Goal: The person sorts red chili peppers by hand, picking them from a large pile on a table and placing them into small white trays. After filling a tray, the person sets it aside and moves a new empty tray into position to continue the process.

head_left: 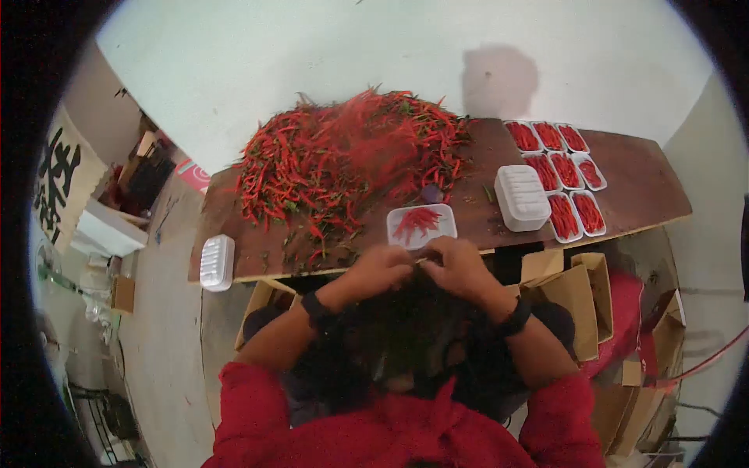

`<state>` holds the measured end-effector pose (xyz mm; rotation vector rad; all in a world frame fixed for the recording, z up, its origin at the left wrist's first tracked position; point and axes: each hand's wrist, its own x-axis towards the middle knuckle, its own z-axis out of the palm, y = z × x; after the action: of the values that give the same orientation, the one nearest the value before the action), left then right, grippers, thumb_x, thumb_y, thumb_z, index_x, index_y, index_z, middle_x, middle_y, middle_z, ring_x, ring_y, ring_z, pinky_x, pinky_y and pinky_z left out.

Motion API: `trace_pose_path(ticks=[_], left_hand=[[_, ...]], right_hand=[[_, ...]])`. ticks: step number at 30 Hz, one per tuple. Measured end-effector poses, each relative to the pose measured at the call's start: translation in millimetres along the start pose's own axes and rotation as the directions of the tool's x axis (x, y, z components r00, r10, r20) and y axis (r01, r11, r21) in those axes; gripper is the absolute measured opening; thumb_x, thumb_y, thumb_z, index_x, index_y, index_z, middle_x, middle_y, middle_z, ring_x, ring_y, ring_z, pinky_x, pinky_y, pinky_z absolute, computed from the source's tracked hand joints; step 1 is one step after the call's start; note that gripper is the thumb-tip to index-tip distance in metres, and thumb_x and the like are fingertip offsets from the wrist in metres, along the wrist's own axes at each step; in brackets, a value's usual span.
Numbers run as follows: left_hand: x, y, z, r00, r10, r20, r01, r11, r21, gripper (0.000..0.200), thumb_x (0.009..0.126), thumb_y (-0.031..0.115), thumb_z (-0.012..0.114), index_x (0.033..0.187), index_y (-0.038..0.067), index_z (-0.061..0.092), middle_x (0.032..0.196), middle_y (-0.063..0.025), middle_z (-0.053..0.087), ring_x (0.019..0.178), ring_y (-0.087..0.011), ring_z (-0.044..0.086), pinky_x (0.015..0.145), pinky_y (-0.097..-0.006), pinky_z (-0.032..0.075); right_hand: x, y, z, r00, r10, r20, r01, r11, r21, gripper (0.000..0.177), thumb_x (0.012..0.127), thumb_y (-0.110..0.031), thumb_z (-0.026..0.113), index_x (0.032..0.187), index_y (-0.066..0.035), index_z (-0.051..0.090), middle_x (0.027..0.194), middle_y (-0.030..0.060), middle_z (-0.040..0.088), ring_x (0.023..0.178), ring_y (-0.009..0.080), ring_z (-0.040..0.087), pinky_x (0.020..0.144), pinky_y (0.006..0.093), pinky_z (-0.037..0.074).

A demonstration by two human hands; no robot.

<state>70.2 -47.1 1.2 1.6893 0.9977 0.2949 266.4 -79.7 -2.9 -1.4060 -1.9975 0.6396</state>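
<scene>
Both my hands are close together at the table's front edge, just below a white tray [444, 227] that holds a few red chilies [418, 221]. My left hand [380, 267] has its fingers bent and pressed together. My right hand [454, 266] is closed in the same way, its thumb and fingertips near those of the left. Something small and pale shows between the fingertips, too small to name. Behind the tray lies a large heap of red chilies with green stems [312, 160], partly under red netting [370, 140].
Several filled chili trays [563, 171] stand in rows at the right of the brown table [632, 175]. Stacked white trays stand near them [522, 198] and at the left edge [217, 264]. Cardboard boxes [573, 300] and a red sack [624, 312] lie below, at the right.
</scene>
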Motion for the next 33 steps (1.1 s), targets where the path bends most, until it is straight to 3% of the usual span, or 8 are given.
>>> trace_pose_path(ticks=[11,16,20,22,26,29,31,33], left_hand=[[21,-10,-7,0.995,-0.081,-0.057,0.075,0.992,-0.097,0.022,0.083,0.017,0.060,0.097,0.001,0.060,0.080,-0.0028,0.062,0.069,-0.0097,0.056,0.062,-0.0255,0.046],[29,-27,-11,0.994,-0.065,-0.091,0.040,0.967,-0.252,0.022,0.083,0.016,0.060,0.099,0.002,0.060,0.087,-0.0026,0.063,0.076,-0.0091,0.057,0.068,-0.0249,0.047],[33,-35,-16,0.991,-0.020,-0.135,-0.014,0.969,-0.246,0.022,0.082,0.015,0.061,0.099,0.002,0.060,0.090,-0.0017,0.062,0.081,-0.0083,0.057,0.071,-0.0251,0.047],[31,-26,-18,0.986,0.003,-0.165,-0.014,0.998,-0.063,0.021,0.081,0.014,0.061,0.098,0.001,0.061,0.091,-0.0019,0.062,0.082,-0.0085,0.057,0.073,-0.0257,0.047],[35,-37,-13,0.983,-0.001,-0.181,-0.024,0.990,-0.136,0.020,0.080,0.013,0.062,0.096,0.001,0.061,0.089,-0.0025,0.063,0.082,-0.0094,0.057,0.074,-0.0264,0.047],[32,-28,-12,0.981,0.045,-0.188,-0.047,0.999,-0.011,0.019,0.079,0.012,0.063,0.094,0.000,0.062,0.087,-0.0030,0.063,0.082,-0.0095,0.057,0.073,-0.0256,0.047],[31,-30,-9,0.968,0.100,-0.232,-0.118,0.991,-0.062,0.027,0.078,0.016,0.062,0.098,-0.002,0.064,0.083,-0.0105,0.065,0.076,-0.0153,0.062,0.068,-0.0303,0.048],[30,-27,-9,0.970,0.091,-0.226,-0.105,0.993,-0.051,0.025,0.078,0.015,0.061,0.097,-0.002,0.063,0.081,-0.0102,0.065,0.074,-0.0154,0.061,0.067,-0.0302,0.048]], right_hand=[[29,8,24,0.993,0.071,0.091,-0.065,0.996,-0.059,0.021,0.075,-0.023,0.062,0.087,-0.006,0.063,0.085,0.0153,0.063,0.081,0.0346,0.060,0.072,0.0440,0.047],[40,5,25,0.998,0.026,0.053,-0.023,0.998,-0.062,0.017,0.077,-0.020,0.060,0.086,-0.006,0.063,0.086,0.0154,0.063,0.083,0.0345,0.060,0.073,0.0441,0.046],[45,8,29,0.997,0.075,0.028,-0.077,0.995,0.065,0.016,0.077,-0.019,0.060,0.086,-0.006,0.063,0.088,0.0152,0.063,0.085,0.0344,0.059,0.074,0.0443,0.046],[46,6,26,0.995,0.086,0.047,-0.090,0.993,0.082,0.016,0.077,-0.019,0.060,0.087,-0.006,0.062,0.088,0.0151,0.063,0.085,0.0344,0.059,0.074,0.0442,0.046],[43,7,25,0.996,0.071,0.052,-0.073,0.997,0.023,0.017,0.077,-0.019,0.060,0.088,-0.006,0.062,0.088,0.0154,0.063,0.084,0.0345,0.059,0.073,0.0441,0.046],[41,11,27,0.997,0.066,0.031,-0.066,0.998,0.020,0.017,0.078,-0.020,0.059,0.088,-0.006,0.062,0.087,0.0163,0.062,0.084,0.0349,0.059,0.073,0.0444,0.046],[40,13,26,0.997,0.073,0.039,-0.074,0.997,0.035,0.017,0.078,-0.020,0.059,0.088,-0.006,0.062,0.087,0.0169,0.062,0.084,0.0353,0.059,0.073,0.0445,0.046],[39,15,24,0.995,0.070,0.069,-0.075,0.995,0.062,0.017,0.079,-0.020,0.058,0.089,-0.006,0.061,0.086,0.0179,0.062,0.083,0.0363,0.059,0.072,0.0446,0.046]])
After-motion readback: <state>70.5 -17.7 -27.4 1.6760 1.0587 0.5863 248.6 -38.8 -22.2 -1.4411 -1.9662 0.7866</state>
